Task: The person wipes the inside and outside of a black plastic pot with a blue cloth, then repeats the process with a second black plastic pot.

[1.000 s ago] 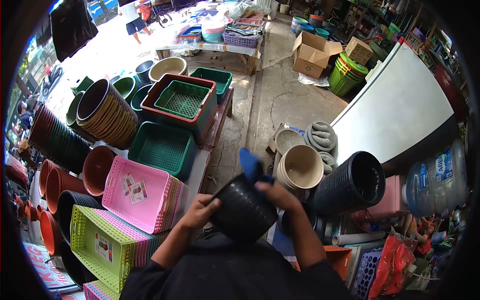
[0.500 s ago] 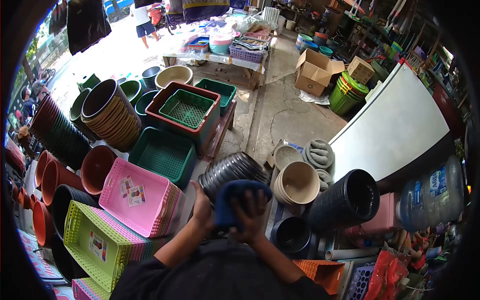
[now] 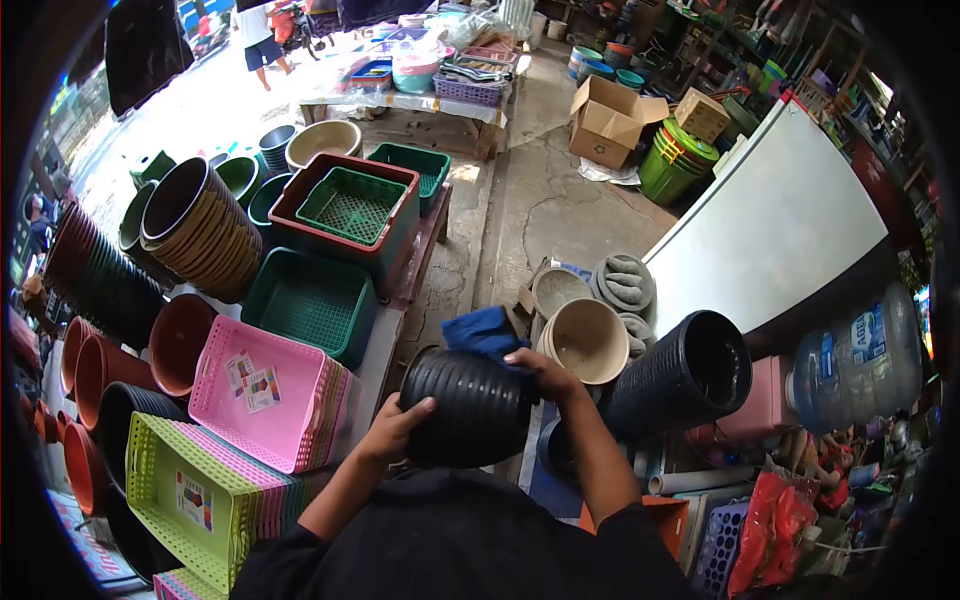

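A black ribbed plant pot [image 3: 468, 408] is in front of my chest, tipped so that its grooved side faces me. My left hand [image 3: 393, 428] grips its left side, the thumb lying on the ribs. On the other side, my right hand [image 3: 545, 376] is closed on a blue cloth [image 3: 482, 330], which rests against the far end of the pot. Most of the right fingers are hidden behind the pot and cloth.
Nested pink baskets [image 3: 268, 390] and lime-green baskets [image 3: 190, 485] stand at the left, with a dark green basket [image 3: 310, 300] beyond. At the right are cream pots [image 3: 588, 340], stacked black pots [image 3: 680, 375] and a water bottle [image 3: 860, 350]. A person [image 3: 262, 50] stands far off.
The pot has turned and come nearer to me. My right hand and the cloth moved from its near side to its far end. My left hand shifted lower on its side.
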### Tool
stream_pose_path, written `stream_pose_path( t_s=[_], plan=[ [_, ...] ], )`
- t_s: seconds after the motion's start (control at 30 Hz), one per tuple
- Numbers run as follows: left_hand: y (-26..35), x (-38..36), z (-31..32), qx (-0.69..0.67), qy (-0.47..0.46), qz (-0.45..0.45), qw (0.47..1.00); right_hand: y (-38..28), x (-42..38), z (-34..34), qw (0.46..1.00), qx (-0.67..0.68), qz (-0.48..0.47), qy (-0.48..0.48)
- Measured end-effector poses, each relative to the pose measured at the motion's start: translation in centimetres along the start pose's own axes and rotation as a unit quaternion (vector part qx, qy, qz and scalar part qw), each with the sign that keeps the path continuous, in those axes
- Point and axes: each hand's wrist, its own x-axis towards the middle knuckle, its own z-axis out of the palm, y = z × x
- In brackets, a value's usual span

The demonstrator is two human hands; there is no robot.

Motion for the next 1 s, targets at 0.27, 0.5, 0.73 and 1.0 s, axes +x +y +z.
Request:
stream_pose_path(
  t_s=[0.27, 0.5, 0.73, 1.0],
  plan=[
    [-3.0, 0.9, 0.2, -0.269, 0.117, 0.017, 0.956, 11.9, 4.8, 8.0, 0.712, -0.184, -0.503, 0.454],
    [-3.4, 1.6, 0.6, -0.139, 0.098, 0.002, 0.985, 1.6, -2.5, 9.4, 0.772, -0.251, -0.454, 0.368],
    [-3.1, 2.5, 0.5, -0.146, 0.082, -0.034, 0.985, 8.1, -1.2, 4.1, 0.856, -0.073, -0.293, 0.420],
    [-4.7, 3.9, 3.6, 0.108, 0.026, -0.015, 0.994, 19.9, -0.9, 5.2, 0.731, -0.144, -0.353, 0.567]
  ],
)
